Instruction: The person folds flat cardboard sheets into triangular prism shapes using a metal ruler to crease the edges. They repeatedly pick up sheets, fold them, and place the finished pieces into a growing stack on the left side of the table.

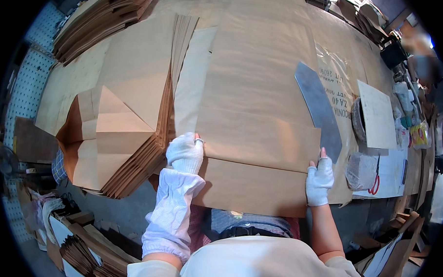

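A large sheet of brown kraft paper point(259, 88) lies before me, with a crease or overlapping edge running across its near part. Its near end point(252, 186) reaches over my lap. My left hand point(185, 152), in a white glove and sleeve cover, is closed at the sheet's left edge; most of its fingers are hidden. At the right edge, my right hand point(320, 179) wears a white glove with bare fingertips. Its thumb and a finger are stretched apart beside the paper. Just beyond them lies a flat grey metal plate point(319, 108) with a pointed far end.
Folded brown paper bags point(114, 142) are stacked at left, more paper point(100, 25) behind them. At right are a white board point(377, 113), a plastic-wrapped roll point(360, 171) and red-handled scissors point(374, 184). A black case point(392, 52) sits farther back.
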{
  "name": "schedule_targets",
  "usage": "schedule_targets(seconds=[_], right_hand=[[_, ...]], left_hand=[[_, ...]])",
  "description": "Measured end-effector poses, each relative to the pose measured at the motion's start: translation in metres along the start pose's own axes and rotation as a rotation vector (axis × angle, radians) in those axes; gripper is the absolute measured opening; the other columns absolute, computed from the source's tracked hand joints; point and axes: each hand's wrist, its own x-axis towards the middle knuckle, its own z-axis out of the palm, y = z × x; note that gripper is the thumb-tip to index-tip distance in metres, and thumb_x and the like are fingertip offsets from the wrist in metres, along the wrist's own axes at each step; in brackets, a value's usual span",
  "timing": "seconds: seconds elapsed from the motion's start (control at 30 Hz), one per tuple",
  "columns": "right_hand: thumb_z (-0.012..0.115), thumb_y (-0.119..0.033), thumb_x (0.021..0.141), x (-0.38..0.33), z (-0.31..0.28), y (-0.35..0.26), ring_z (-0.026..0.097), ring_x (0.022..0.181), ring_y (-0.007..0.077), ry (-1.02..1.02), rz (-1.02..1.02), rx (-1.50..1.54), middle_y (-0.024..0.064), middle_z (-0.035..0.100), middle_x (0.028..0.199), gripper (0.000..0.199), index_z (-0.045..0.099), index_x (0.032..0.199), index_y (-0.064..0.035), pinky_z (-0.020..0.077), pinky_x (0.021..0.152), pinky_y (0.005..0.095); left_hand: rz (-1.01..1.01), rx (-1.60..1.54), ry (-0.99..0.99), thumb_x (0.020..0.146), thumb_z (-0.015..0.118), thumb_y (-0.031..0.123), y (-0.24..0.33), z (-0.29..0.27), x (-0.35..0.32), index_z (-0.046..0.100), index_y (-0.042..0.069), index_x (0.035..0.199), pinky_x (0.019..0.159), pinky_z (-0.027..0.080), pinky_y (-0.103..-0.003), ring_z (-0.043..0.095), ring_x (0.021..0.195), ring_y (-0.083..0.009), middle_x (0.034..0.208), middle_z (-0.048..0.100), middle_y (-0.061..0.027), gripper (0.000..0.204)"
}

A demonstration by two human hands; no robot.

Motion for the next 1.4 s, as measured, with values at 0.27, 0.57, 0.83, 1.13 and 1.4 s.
schedule_targets(seconds=[0.27, 0.57, 0.83, 1.13, 1.4], right_hand=[[0.077, -0.038, 0.079, 0.037, 0.005, -0.035, 0.037, 0.145, 0.0437, -0.289, -0.469, -0.102, 0.0253, 0.038, 0.157, 0.080, 0.052, 0.146, -0.0012, 0.0327, 0.119, 0.0541], [0.078, -0.045, 0.076, 0.068, 0.048, -0.119, 0.044, 0.137, 0.0427, -0.324, -0.597, 0.188, 0.0226, 0.049, 0.144, 0.074, 0.058, 0.132, -0.0018, 0.0314, 0.121, 0.0512], [0.082, -0.039, 0.074, 0.044, -0.007, -0.018, 0.031, 0.147, 0.0488, -0.216, -0.367, -0.038, 0.0291, 0.038, 0.156, 0.086, 0.052, 0.143, 0.0025, 0.0254, 0.122, 0.0568], [0.082, -0.019, 0.067, 0.025, -0.018, -0.010, 0.040, 0.142, 0.0493, -0.141, -0.416, 0.245, 0.0224, 0.050, 0.149, 0.070, 0.062, 0.130, 0.0017, 0.0297, 0.120, 0.0588], [0.084, -0.023, 0.060, 0.024, -0.058, -0.108, 0.044, 0.140, 0.0460, -0.164, -0.611, 0.285, 0.0235, 0.050, 0.149, 0.081, 0.059, 0.133, 0.0018, 0.0288, 0.120, 0.0590]], left_hand=[[-0.150, 0.105, -0.362, 0.090, 0.069, 0.042, 0.020, -0.035, 0.023, 0.072, 0.009, 0.104, 0.089, 0.054, -0.050, 0.069, 0.102, -0.0352, 0.106, 0.072, -0.0172, 0.036], [1.320, -0.498, -0.008, 0.060, 0.089, 0.038, 0.094, -0.022, 0.010, 0.059, 0.004, 0.121, 0.107, 0.041, -0.053, 0.053, 0.121, -0.0442, 0.130, 0.056, -0.0218, 0.076], [0.838, -0.171, 0.119, 0.074, 0.079, 0.047, -0.020, 0.001, 0.007, 0.041, 0.000, 0.152, 0.117, 0.031, -0.059, 0.038, 0.141, -0.0521, 0.157, 0.039, -0.0271, 0.099], [0.652, -0.199, -0.174, 0.079, 0.076, 0.031, 0.093, -0.089, 0.036, 0.063, 0.004, 0.127, 0.097, 0.050, -0.048, 0.062, 0.112, -0.0419, 0.118, 0.067, -0.0196, 0.057], [0.895, -0.256, 0.116, 0.073, 0.081, 0.033, 0.048, -0.117, -0.024, 0.063, 0.000, 0.125, 0.103, 0.049, -0.049, 0.059, 0.122, -0.0432, 0.127, 0.065, -0.0204, 0.064]])
